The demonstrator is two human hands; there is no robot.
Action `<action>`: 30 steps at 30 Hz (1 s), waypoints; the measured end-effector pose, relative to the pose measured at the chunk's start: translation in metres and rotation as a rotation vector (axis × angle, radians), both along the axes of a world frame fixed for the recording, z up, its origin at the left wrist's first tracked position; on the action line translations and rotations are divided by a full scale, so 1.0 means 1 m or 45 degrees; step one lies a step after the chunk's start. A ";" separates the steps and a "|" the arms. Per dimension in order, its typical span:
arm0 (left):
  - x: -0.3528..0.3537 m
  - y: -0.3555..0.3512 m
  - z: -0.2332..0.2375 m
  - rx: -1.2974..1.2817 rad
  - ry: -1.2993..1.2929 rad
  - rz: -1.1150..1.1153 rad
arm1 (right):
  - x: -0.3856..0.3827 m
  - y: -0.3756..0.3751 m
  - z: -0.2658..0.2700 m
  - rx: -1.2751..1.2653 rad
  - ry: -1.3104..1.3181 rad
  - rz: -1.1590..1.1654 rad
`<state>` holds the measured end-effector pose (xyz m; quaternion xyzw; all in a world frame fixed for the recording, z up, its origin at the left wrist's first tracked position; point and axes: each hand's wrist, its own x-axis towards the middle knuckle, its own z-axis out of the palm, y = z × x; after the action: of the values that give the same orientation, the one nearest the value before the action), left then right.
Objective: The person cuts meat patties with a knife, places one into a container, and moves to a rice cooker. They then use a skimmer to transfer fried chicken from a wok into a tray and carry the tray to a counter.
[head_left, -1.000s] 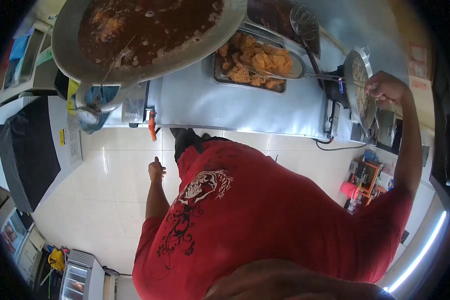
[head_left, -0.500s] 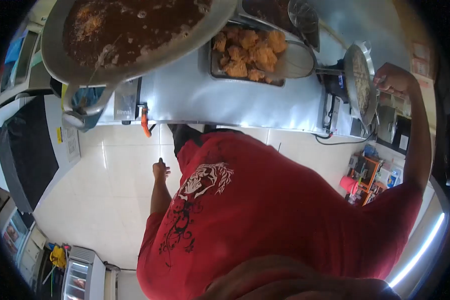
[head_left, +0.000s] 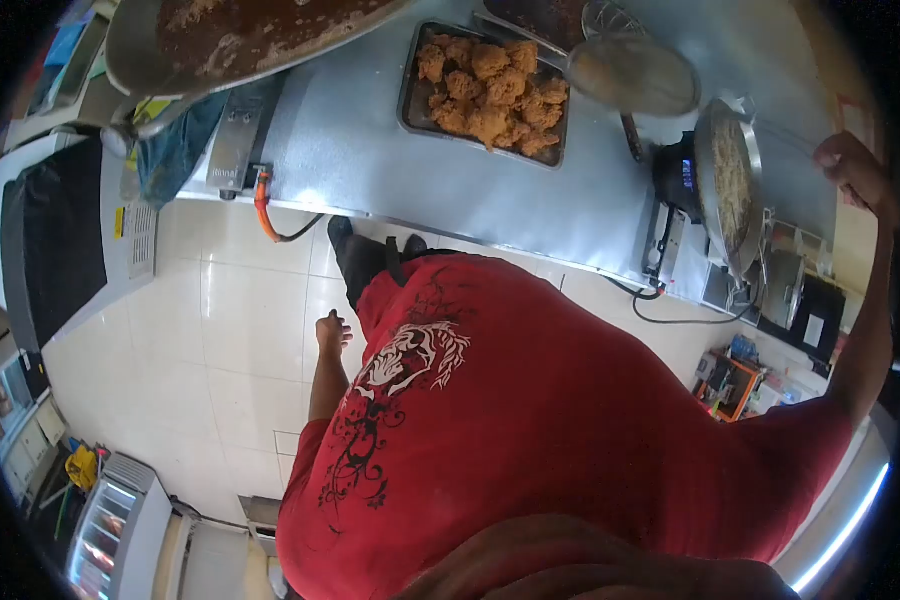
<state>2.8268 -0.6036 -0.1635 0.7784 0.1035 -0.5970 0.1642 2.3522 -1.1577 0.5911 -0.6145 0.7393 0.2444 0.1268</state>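
Note:
My right hand (head_left: 855, 175), raised at the far right, is closed around the long thin handle of a round skimmer (head_left: 638, 75). The handle crosses above a pan of pale food (head_left: 727, 185), and the skimmer's bowl is held over the counter, right of a dark tray (head_left: 407, 112). Several golden fried chicken pieces (head_left: 490, 95) lie heaped in that tray. My left hand (head_left: 334, 332) hangs low at my side over the floor, its fingers loosely bent and apart, touching nothing I can see.
A large wok of dark oil (head_left: 270, 35) stands at the upper left, above a stove (head_left: 235, 140) with an orange hose (head_left: 262, 205). A second wire skimmer (head_left: 610, 18) lies near another tray (head_left: 535, 18) at the back. A metal counter (head_left: 340, 150) runs across.
The skimmer has moved away from the tray of chicken, to the right and back, as my right hand moved outward. The view has shifted; my left hand still hangs down.

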 end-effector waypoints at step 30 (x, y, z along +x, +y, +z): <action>0.257 0.083 0.012 -0.329 -0.302 -0.124 | 0.048 0.073 -0.148 -1.077 0.087 0.554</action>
<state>3.0835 -0.5211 -0.1514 0.8198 -0.0319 -0.5166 0.2449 2.4006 -1.0851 0.4429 -0.7444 0.6317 -0.0370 -0.2131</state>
